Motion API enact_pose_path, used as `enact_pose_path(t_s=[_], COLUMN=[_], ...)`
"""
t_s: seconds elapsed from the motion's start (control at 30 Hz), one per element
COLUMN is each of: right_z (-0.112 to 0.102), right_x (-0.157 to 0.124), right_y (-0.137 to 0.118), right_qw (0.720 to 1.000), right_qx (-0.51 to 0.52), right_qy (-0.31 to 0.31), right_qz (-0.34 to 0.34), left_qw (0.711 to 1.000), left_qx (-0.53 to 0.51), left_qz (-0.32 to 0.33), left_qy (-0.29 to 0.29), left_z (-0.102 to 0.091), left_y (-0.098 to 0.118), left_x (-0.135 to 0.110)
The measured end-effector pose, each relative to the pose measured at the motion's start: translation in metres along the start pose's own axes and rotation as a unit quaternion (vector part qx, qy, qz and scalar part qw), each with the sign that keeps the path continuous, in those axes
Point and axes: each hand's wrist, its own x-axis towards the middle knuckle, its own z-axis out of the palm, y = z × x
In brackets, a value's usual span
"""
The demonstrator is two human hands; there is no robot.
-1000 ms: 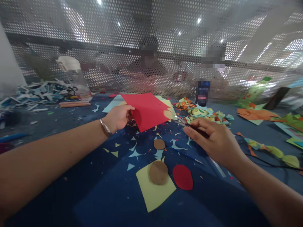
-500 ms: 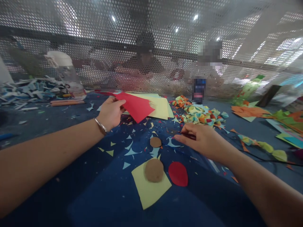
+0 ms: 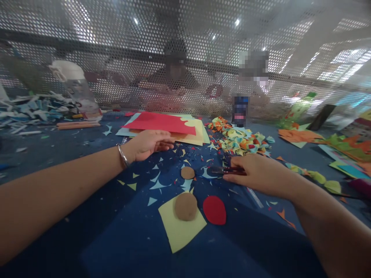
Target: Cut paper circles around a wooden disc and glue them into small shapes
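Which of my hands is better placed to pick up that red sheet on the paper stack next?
Probably your left hand: its fingers are open, right by the red sheet. Your right hand is farther off, with its fingers around the scissors.

Slim silver bangle (image 3: 122,155) round the wrist (image 3: 130,153) of the left hand (image 3: 150,144), forearms (image 3: 72,173) bare

You're in an indoor craft workspace; classroom or workshop, can't tell. Your blue desk (image 3: 116,239) is strewn with paper offcuts (image 3: 159,185). Coloured paper stack (image 3: 162,122) at twelve, pile of cut shapes (image 3: 239,139) at one, heap of pale strips (image 3: 37,110) at ten. Perforated screen (image 3: 116,46) faces you at twelve; people (image 3: 174,73) show dimly through it, overhead lights (image 3: 237,22) too.
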Motion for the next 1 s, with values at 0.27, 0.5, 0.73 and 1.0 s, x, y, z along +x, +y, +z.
enact_pose_path(t_s=[0.27, 0.5, 0.73, 1.0], right_z=[0.000, 0.001, -0.006, -0.006], right_x=[-0.004, -0.004, -0.008, -0.009], right_y=[0.006, 0.014, 0.007, -0.001], right_qw=[0.997, 0.995, 0.985, 0.995], right_qx=[-0.053, -0.075, -0.136, -0.087], right_qy=[-0.050, -0.060, -0.064, -0.018], right_qz=[0.012, 0.008, 0.081, 0.047], left_qw=[0.912, 0.848, 0.789, 0.774], left_qx=[0.373, 0.471, 0.538, 0.568], left_qz=[0.172, 0.238, 0.289, 0.269], left_qy=[-0.002, -0.037, -0.062, -0.071], left_z=[-0.014, -0.015, -0.016, -0.017], left_y=[-0.004, -0.005, -0.006, -0.009], left_x=[0.000, 0.002, 0.005, 0.008])
